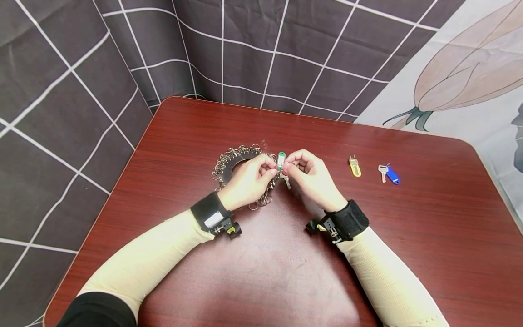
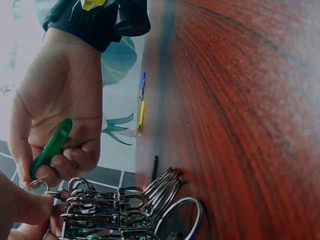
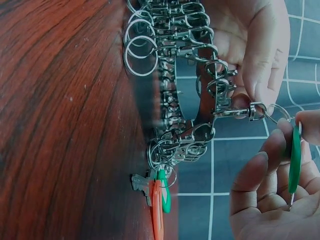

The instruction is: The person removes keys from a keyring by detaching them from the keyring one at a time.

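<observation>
1. the table (image 1: 408, 254) is a dark red wood top lying under both hands, its bare surface spreading out beyond the fingers on every side.
2. the key ring holder (image 1: 229, 165) is a black hoop hung all round with metal clips and split rings; it sits under and behind the left hand's fingers, resting on the table, and in the right wrist view its clips (image 3: 172, 75) hang in a dense row just beside those fingers.
3. the left hand (image 1: 247, 181) has its fingers curled together, thumb and fingertips (image 3: 260, 60) pinching one clip at the edge of the holder, right against the right hand's fingertips.
4. the right hand (image 1: 312, 175) has its fingers (image 2: 75, 157) curled in and clamped on the green key tag, thumb on top, fingertips meeting the left hand's over the clip.
5. the green key tag (image 1: 280, 160) stands between the two sets of fingertips, its small ring touching the pinched clip; a silver key (image 1: 287, 180) hangs just below the right fingers.
6. the blue key tag (image 1: 392, 175) with its key lies well apart from the right hand's fingers, on their outer side.
7. the yellow key tag (image 1: 354, 167) lies between the right fingers and the blue one, near but not touching either.
</observation>
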Demonstrator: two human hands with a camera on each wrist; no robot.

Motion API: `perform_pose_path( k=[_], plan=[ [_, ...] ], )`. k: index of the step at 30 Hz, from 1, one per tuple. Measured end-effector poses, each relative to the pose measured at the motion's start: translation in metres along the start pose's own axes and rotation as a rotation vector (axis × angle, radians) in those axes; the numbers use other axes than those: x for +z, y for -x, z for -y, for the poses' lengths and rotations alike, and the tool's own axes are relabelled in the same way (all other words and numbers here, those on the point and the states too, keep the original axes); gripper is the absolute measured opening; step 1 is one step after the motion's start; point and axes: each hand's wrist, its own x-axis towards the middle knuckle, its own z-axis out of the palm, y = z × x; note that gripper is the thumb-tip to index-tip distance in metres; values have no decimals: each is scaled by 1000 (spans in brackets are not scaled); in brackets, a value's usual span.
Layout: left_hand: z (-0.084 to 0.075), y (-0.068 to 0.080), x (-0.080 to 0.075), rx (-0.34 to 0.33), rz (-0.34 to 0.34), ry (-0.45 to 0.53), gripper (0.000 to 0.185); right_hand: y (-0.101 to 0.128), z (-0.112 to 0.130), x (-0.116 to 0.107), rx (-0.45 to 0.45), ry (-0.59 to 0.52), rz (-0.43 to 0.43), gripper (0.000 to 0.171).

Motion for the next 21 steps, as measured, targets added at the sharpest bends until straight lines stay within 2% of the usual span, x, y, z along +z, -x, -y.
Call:
perform_pose_path(
  k=[5, 9, 14, 21],
  plan=[
    [-2, 0, 0, -13, -40, 44, 5, -1, -1, -1, 24, 13, 16, 11],
    [-4, 0, -1, -19, -69, 88, 5, 0, -1, -1, 85, 37, 74, 12],
    [-4, 1, -1, 5, -107, 120, 8, 0, -2, -1, 146, 72, 145, 10],
    [-5, 1, -1, 17, -107, 138, 9, 1, -1, -1, 151, 85, 149, 9]
  ],
)
